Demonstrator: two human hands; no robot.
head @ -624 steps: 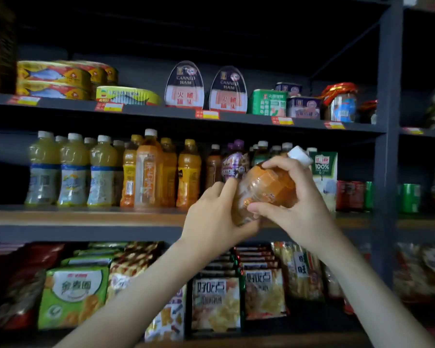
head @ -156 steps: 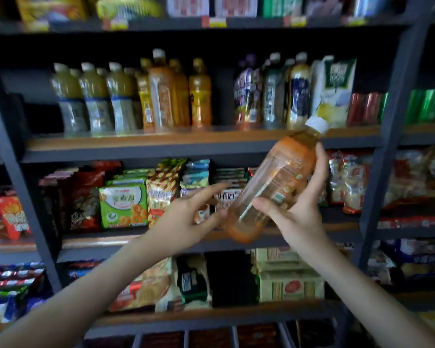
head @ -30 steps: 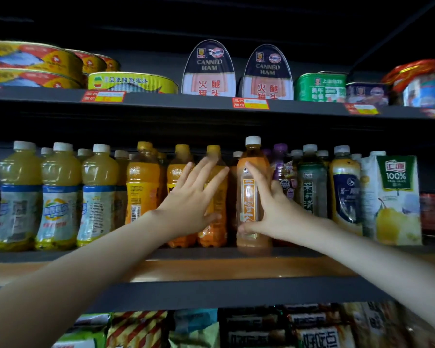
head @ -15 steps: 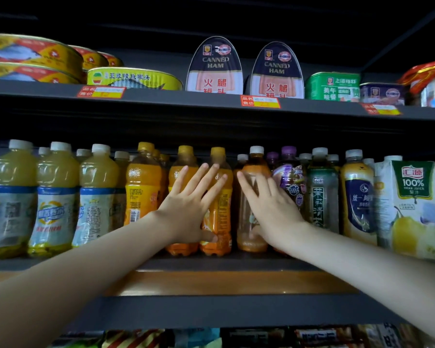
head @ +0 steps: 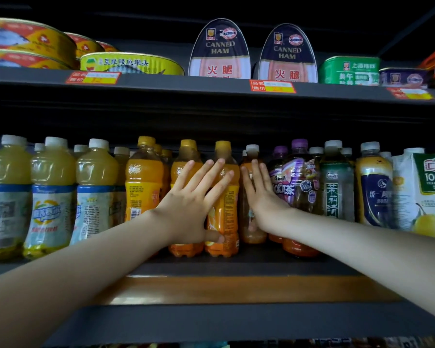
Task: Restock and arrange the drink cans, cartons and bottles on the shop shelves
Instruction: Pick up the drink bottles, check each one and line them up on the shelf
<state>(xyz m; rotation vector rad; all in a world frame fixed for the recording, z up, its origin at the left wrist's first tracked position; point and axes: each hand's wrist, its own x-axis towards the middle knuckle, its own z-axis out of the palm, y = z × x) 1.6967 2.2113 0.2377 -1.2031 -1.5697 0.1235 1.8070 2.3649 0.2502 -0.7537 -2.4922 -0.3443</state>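
Bottles (head: 143, 187) and a juice carton (head: 427, 197) stand packed side by side across the drinks shelf (head: 236, 287), with hardly a gap between them. A bare strip runs along its near edge. Open dark space lies above the caps, beneath the upper shelf (head: 186, 84).

1. Clear orange-drink plastic bottles (head: 143, 182): glossy, smooth, with shiny film labels.
2. Dark grey shelf (head: 211, 322): matt front edge; its brown wooden board (head: 236, 288) is smooth and faintly shiny.
3. Dome-shaped canned-ham metal tins (head: 220, 50): glossy print.
4. White-green juice carton (head: 422, 197): smooth coated paperboard.
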